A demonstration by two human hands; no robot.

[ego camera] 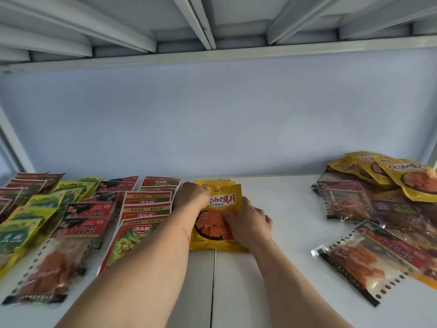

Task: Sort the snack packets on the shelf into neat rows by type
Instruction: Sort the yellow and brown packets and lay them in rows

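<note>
A small stack of yellow snack packets (214, 235) lies at the shelf's middle. My left hand (192, 196) holds the stack's upper left corner, fingers curled over it. My right hand (248, 222) lies on the top packet's right side, fingers bent onto its face. Left of the stack run rows of red-and-white packets (146, 204), red-and-black packets (82, 223) and yellow-green packets (35, 209). An unsorted heap at the right mixes more yellow packets (387, 172) with dark red clear-window packets (369, 256).
The white shelf board (283, 233) has a seam running down its middle. A pale back wall (212, 119) closes the shelf, and the ribbed underside of the shelf above (201, 20) hangs overhead. Bare board shows between the stack and the right heap.
</note>
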